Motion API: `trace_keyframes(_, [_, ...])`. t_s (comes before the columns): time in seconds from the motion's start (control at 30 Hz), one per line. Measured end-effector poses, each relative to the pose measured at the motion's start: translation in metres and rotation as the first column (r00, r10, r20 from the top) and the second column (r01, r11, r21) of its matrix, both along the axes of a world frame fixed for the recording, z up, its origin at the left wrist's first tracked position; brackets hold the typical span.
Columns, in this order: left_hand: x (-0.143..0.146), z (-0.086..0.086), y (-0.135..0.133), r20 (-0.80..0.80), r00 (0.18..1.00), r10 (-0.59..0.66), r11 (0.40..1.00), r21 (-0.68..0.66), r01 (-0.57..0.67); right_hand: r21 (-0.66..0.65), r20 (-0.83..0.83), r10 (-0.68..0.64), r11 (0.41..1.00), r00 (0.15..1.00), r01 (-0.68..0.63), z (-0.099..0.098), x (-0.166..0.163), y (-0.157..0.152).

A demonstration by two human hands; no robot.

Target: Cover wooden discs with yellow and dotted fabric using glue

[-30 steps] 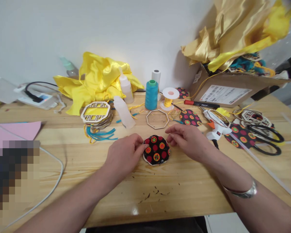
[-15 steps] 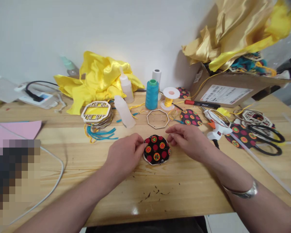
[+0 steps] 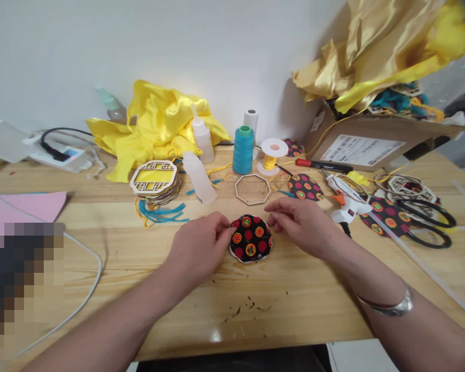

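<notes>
Head view: left hand (image 3: pixel 201 243) in pinch on patterned disc (image 3: pixel 251 239), right hand (image 3: pixel 304 226) alongside, grip unclear, carton label (image 3: pixel 363 150) illegible

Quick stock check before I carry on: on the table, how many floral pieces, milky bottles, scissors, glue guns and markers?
Floral pieces: 4 clearly visible
Milky bottles: 2
Scissors: 1 pair
Glue gun: 1
Marker: 1
Total: 9

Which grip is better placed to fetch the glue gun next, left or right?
Probably the right grip: the white glue gun lies to its right, while the left grip is farther off and holds the left edge of the patterned disc.
</notes>
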State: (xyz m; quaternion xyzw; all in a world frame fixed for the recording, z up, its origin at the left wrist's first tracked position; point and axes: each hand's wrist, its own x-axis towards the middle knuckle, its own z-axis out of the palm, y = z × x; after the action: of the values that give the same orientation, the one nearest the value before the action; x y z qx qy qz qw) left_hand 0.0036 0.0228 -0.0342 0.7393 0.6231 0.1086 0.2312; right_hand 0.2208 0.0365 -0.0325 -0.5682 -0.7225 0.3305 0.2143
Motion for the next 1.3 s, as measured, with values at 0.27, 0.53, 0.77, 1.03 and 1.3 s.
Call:
trace_keyframes(0.27, [0.0,-0.003,-0.001,0.119,0.859,-0.498,0.757,0.542,0.364,0.048,-0.275,0.133,0.991,0.952,-0.125,0.001,-0.004,-0.002])
trace_keyframes(0.53, [-0.001,-0.005,0.002,0.128,0.772,-0.623,0.742,0.409,0.531,-0.013,-0.266,0.305,0.947,0.914,-0.32,0.007,-0.008,-0.007])
trace_keyframes(0.77, [-0.003,-0.002,0.0,0.087,0.792,-0.604,0.786,0.23,0.574,0.152,0.058,0.585,0.796,0.809,-0.586,0.014,-0.004,-0.006])
trace_keyframes(1.03, [-0.002,0.003,0.0,0.111,0.786,-0.609,0.79,0.181,0.586,0.137,0.134,0.643,0.741,0.754,-0.657,0.011,-0.004,-0.007])
trace_keyframes(1.3, [-0.003,0.005,-0.002,0.078,0.807,-0.585,0.808,0.147,0.571,0.142,0.175,0.662,0.715,0.729,-0.684,0.013,-0.005,-0.006])
